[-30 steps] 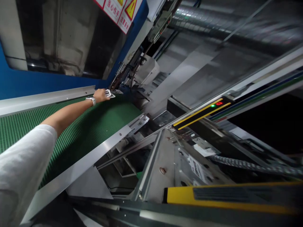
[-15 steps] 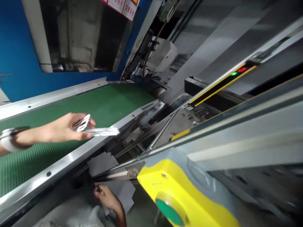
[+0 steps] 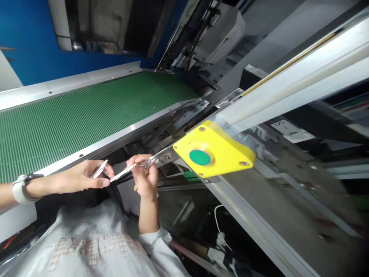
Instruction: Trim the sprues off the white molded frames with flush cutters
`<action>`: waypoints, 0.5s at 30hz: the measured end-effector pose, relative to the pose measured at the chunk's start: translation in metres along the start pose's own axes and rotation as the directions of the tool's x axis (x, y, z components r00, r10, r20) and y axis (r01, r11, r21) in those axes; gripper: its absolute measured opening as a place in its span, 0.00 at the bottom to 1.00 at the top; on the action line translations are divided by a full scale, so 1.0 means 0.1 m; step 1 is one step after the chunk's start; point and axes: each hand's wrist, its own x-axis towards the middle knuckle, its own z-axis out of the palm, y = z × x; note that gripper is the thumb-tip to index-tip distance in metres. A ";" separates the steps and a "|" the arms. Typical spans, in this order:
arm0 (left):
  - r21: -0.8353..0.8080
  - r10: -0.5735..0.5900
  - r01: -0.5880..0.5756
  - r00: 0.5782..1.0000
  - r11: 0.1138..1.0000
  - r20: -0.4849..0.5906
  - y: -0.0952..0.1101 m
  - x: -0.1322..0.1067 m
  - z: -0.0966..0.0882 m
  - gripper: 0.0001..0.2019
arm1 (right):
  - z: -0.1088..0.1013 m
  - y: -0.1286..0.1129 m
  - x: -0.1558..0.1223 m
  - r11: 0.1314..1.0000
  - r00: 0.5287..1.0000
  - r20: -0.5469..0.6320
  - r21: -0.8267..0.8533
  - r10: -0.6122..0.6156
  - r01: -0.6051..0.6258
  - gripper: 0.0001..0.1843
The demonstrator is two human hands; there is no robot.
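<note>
My left hand [image 3: 82, 179] comes in from the left with a white watch [image 3: 20, 188] on the wrist. Its fingers pinch a flat pale plastic part [image 3: 122, 173] and a second small piece. My right hand [image 3: 145, 179] rises from below, its fingers closed on the other end of that same plastic part. Both hands are close together just in front of the near rail of the green conveyor belt [image 3: 72, 111].
A yellow box with a green push button [image 3: 213, 153] sits on a metal frame right of my hands. A blue machine wall [image 3: 31, 42] with a dark window stands behind the belt. My white checked shirt [image 3: 95, 242] fills the bottom left.
My left hand drew back from the far end of the belt carrying the plastic parts. My right hand rose from below and took hold of the long part. The view swung down.
</note>
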 end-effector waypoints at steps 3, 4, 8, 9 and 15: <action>-0.055 0.078 -0.078 0.997 0.995 -0.001 -0.05 0.02 0.06 0.21 | 0.03 0.15 -0.10 0.963 0.964 -0.175 0.213 0.202 -0.163 0.17; -0.050 0.105 -0.106 0.994 0.993 -0.019 -0.08 0.03 0.07 0.21 | 0.06 0.20 -0.14 0.932 0.937 -0.207 0.292 0.280 -0.214 0.19; 0.168 0.304 -0.279 0.940 0.946 -0.154 -0.23 0.05 0.10 0.23 | 0.25 0.43 -0.34 0.728 0.802 -0.144 0.535 0.579 -0.429 0.23; 0.241 0.362 -0.319 0.918 0.917 -0.162 -0.26 0.05 0.11 0.25 | 0.32 0.49 -0.40 0.670 0.771 -0.088 0.563 0.631 -0.484 0.23; 0.472 0.506 -0.402 0.855 0.784 -0.112 -0.36 0.03 0.11 0.25 | 0.60 0.64 -0.63 0.561 0.722 0.069 0.581 0.688 -0.589 0.19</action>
